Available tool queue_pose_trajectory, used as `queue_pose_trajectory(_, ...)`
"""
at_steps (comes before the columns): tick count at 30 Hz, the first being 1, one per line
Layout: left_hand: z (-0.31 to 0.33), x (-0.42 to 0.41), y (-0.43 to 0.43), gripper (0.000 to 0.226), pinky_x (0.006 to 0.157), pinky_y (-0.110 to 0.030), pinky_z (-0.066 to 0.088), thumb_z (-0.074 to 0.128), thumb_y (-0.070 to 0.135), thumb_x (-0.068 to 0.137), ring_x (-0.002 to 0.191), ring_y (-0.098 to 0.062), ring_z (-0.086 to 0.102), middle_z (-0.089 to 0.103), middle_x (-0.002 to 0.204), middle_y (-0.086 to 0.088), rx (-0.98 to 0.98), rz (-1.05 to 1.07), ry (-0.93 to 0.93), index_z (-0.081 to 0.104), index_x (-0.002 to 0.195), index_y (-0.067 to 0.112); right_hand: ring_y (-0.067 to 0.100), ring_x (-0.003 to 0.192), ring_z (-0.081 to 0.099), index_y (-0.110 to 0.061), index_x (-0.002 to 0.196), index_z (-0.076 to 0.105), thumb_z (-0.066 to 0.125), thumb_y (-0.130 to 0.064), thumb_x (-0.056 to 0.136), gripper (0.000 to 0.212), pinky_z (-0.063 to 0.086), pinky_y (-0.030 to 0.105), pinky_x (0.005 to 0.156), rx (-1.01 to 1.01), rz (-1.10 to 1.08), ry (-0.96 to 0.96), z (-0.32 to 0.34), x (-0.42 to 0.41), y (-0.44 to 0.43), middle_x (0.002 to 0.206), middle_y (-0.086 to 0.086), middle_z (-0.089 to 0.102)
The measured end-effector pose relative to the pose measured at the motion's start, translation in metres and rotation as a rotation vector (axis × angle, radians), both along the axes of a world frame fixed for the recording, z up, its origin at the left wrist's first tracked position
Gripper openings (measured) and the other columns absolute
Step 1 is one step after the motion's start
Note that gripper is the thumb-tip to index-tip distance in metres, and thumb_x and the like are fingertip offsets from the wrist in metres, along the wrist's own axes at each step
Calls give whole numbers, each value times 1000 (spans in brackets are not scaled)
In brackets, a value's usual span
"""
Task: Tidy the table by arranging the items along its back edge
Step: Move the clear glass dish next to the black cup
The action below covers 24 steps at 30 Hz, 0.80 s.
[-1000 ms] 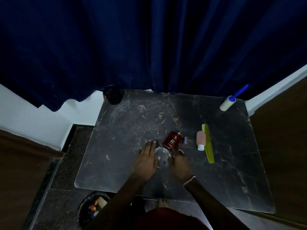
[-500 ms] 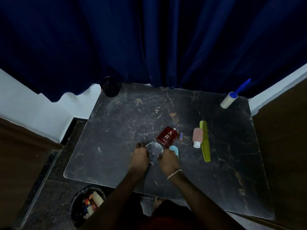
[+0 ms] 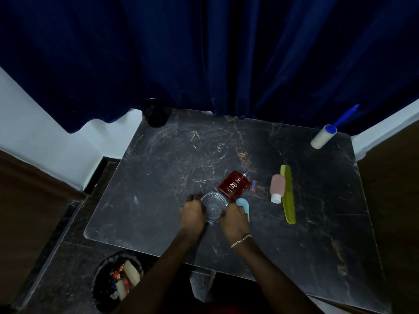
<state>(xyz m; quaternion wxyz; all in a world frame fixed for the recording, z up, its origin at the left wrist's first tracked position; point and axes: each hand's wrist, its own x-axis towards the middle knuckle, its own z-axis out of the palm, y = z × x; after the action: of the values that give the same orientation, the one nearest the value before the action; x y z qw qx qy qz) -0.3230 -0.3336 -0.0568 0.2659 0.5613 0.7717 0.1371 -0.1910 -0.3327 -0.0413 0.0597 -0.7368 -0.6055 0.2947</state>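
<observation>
Item: clear glass dish, probably an ashtray, front-centre of the dark marble table. The left hand and right hand cup it from either side, fingers curled in against its rim. A second ago the hands lay spread over it; they have since closed round it, so the lift looks about to begin. It still seems to sit on the tabletop.

Item: red perfume bottle, lying flat, touching the dish's far edge.

Item: pale blue object, beside the right hand; what it is cannot be told.

Item: small blue-and-red tube, just right of the red bottle.

Item: pink bottle with white cap, on its side, against a yellow-green comb.

Item: lint roller with blue handle, back right corner.

Item: dark round container, back left corner.

Status: two things stand at the back edge; the middle cluster is unmoved. The task is barely started, with the dish apparently next to go back.
</observation>
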Motion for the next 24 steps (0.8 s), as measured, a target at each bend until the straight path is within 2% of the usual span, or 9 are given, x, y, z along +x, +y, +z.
queue_pose_trajectory(4, -3, -2, 0, 29, 90, -39, 59, 63, 5, 93, 103, -31, 70, 67, 120, -12, 6, -3, -23, 64, 121, 12, 32, 101, 67, -7, 101, 64, 57, -14, 90, 15, 51, 32, 81, 15, -4, 5, -4, 2, 0, 108, 14, 69)
queue_pose_trajectory(9, -4, -2, -1, 30, 92, -39, 59, 62, 6, 93, 105, -31, 70, 67, 121, -12, 39, -3, -27, 64, 123, 12, 30, 103, 65, -7, 103, 63, 58, -14, 90, 15, 50, 32, 83, 35, 1, 1, -7, 3, 0, 108, 12, 68)
queue_pose_trajectory(14, -2, -5, -6, 25, 89, -38, 60, 63, 5, 93, 100, -29, 70, 69, 116, -12, 58, 15, -62, 66, 117, 9, 32, 102, 64, -7, 99, 63, 57, -15, 88, 15, 50, 34, 83, 46, -8, 34, -4, 1, -2, 104, 13, 69)
queue_pose_trajectory(20, 20, -13, -7, 19, 84, -40, 55, 61, 5, 90, 97, -38, 69, 68, 111, -17, 96, 57, -42, 66, 108, 5, 32, 90, 68, -8, 94, 61, 56, -13, 85, 11, 51, 34, 77, 94, -3, 42, 16, -5, -1, 93, 13, 71)
queue_pose_trajectory(24, 45, -24, -5, 20, 86, -42, 54, 61, 8, 91, 98, -39, 68, 67, 112, -18, 116, 80, -41, 65, 111, 2, 32, 88, 70, -10, 96, 66, 59, -17, 85, 15, 40, 26, 68, 154, 15, 25, 42, -15, 3, 92, 12, 74)
